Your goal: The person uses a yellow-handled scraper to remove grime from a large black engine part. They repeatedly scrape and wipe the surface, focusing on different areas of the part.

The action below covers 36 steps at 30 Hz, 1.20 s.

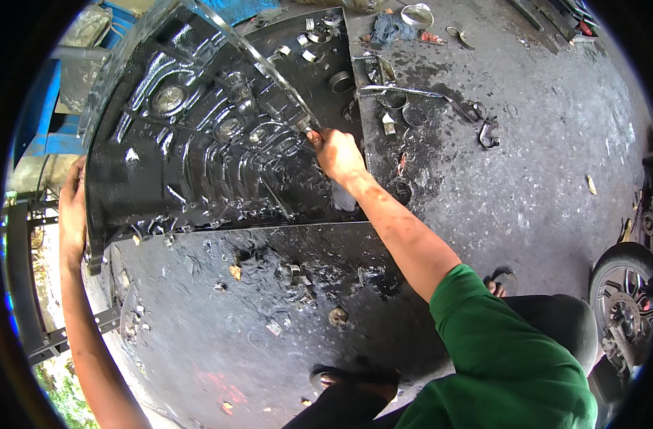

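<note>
A large black engine block (pixel 190 154), wet and glossy, lies tilted in the left half of the view. Its side shows ribs, round bosses and a pale machined edge. At its left end, my left hand (pixel 72 207) presses against the outer edge with the fingers curled over it. My right hand (pixel 338 156) is closed around the corner at the block's right end, fingertips by the end of the machined edge. Under the block is a black metal tray (pixel 356 132). Just below my right hand, a small grey piece (pixel 344 198) lies in the tray; its kind is unclear.
Bearing shells and metal rings (pixel 394 100) lie on the stained floor (pixel 526 179) right of the tray. A blue rag (pixel 393 28) is farther back. Debris (pixel 298 275) is scattered in front of the tray. A motorcycle wheel (pixel 621 297) stands at the right; a dark metal frame (pixel 22 279) is at the left.
</note>
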Each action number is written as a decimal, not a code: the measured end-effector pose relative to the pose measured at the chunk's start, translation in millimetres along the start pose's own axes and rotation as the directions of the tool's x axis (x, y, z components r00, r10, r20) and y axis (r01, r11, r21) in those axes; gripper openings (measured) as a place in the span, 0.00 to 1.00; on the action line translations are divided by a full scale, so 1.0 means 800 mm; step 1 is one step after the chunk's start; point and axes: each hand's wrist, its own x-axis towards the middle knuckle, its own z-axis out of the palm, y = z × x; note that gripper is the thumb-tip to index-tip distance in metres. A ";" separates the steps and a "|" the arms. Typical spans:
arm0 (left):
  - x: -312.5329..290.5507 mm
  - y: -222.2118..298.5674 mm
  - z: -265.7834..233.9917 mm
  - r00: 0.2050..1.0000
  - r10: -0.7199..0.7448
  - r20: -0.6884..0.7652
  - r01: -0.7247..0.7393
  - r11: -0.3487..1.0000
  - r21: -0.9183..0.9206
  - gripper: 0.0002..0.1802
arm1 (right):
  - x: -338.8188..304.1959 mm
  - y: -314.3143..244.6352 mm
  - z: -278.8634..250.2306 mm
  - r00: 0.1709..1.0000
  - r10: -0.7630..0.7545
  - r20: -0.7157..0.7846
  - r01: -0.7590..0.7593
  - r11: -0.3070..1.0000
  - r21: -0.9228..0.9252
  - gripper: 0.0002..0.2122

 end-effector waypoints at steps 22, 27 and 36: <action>0.003 0.000 0.002 1.000 -0.007 -0.011 0.007 0.999 -0.054 0.27 | 0.000 0.049 0.037 1.000 0.009 0.018 -0.018 0.813 0.582 0.16; 0.002 -0.005 -0.001 0.998 -0.006 0.058 0.010 0.997 -0.078 0.27 | 0.003 0.006 0.025 0.993 0.115 -0.035 -0.086 0.884 0.459 0.20; 0.029 -0.060 -0.011 0.962 0.270 -0.037 -0.249 0.927 0.280 0.27 | 0.078 -0.064 -0.048 0.952 0.042 0.303 0.147 0.805 -0.575 0.18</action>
